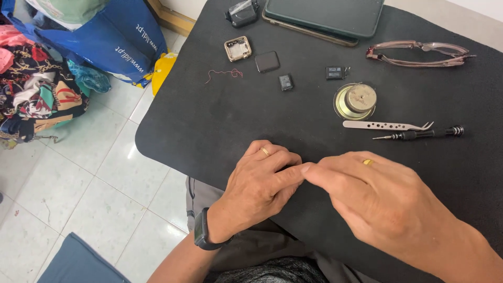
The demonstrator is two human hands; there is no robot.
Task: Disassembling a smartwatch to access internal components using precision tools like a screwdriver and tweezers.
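My left hand (259, 183) rests on the black mat (209, 120) near its front edge, fingers curled over something small and dark that I cannot make out. My right hand (377, 199) lies beside it, its thumb and forefinger tips meeting the left fingertips at the same spot. What is held between them is hidden. Farther up the mat lie a small metal watch case (238, 49), a dark square screen (267, 61), two small dark parts (285, 82) (334, 72) and a thin red wire (224, 74).
Metal tweezers (385, 125) and a small black screwdriver (419, 134) lie right of centre, below a round metal speaker (356, 99). Glasses (419, 54) and stacked phones (322, 18) sit at the back. A blue bag (112, 36) and clothes (31, 84) are on the tiled floor, left.
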